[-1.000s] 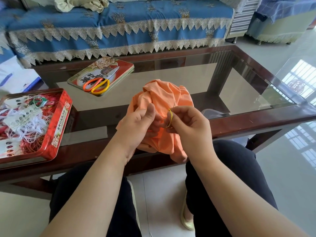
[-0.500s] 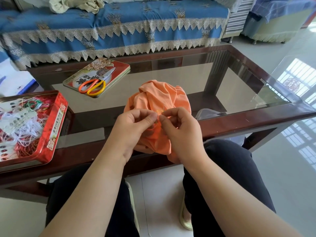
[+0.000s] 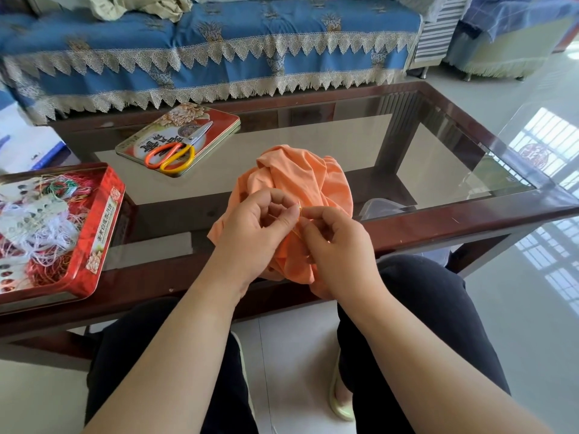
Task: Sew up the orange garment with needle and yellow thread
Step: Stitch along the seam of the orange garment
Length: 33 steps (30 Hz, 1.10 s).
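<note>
A blue sofa cover [image 3: 219, 48] with a lace fringe runs across the back of the room. In front of it stands a glass-topped surface [image 3: 360, 145] with a dark wooden frame. An open red tin [image 3: 103, 227] full of tangled threads sits at its near left corner, and further back lies the flat tin lid [image 3: 216, 120] with orange-and-yellow-handled scissors [image 3: 175, 153] resting on it.

The orange garment [image 3: 297, 183] is bunched up at the near edge of the surface, held just above the person's lap. The left hand [image 3: 250, 227] grips a fold of the cloth, thumb and forefinger pinched together at the seam. The right hand [image 3: 338, 245] has its fingers curled, pinching the yellow thread [image 3: 297, 225] close against the left fingertips. A short bright tip, likely the needle [image 3: 300, 205], shows between the two hands; it is too small to be sure.
</note>
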Motion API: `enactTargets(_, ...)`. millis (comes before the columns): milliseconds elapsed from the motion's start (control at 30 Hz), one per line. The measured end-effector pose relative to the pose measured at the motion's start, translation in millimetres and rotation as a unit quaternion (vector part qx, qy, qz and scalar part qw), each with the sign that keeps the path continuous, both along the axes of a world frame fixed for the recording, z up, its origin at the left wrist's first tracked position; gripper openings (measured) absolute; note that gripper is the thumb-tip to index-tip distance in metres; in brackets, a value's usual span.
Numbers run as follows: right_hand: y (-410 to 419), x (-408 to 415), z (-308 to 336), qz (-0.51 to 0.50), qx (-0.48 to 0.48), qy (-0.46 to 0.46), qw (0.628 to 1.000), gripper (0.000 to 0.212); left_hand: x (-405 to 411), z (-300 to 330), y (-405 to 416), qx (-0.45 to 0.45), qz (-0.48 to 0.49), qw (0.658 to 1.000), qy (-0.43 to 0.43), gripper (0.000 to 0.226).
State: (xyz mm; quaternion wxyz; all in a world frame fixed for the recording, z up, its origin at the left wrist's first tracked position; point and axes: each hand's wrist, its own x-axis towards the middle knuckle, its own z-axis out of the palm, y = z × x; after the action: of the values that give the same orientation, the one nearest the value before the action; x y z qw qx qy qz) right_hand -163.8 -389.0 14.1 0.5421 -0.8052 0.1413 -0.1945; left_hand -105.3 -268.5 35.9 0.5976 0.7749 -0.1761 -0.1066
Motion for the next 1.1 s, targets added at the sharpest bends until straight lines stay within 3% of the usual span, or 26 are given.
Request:
enactTargets(133,2.8,-4.3,2.7,-0.001,-0.054,-0.004,0.999,0.014,1.4,-1.8,-2.2,0.039,0.038,0.997,-0.047,0.003)
enactTargets(300,4.9,-4.9,5.2,0.015,-0.093,-0.015,0.995,0.014,2.6,-2.6,-4.5,0.023,0.057,0.996,-0.067,0.004)
enactTargets(833,2.7,-2.9,2.7,0.026,-0.102,-0.043,0.993,0.013,2.8,-3.3,-6.6,-0.028,0.088,0.994,-0.062,0.012)
enactTargets(1100,4.9,-1.7,2.4,0.031,-0.085,-0.045,0.995,0.011,1.1,-4.5,-8.6,-0.029,0.107,0.988,-0.104,0.016)
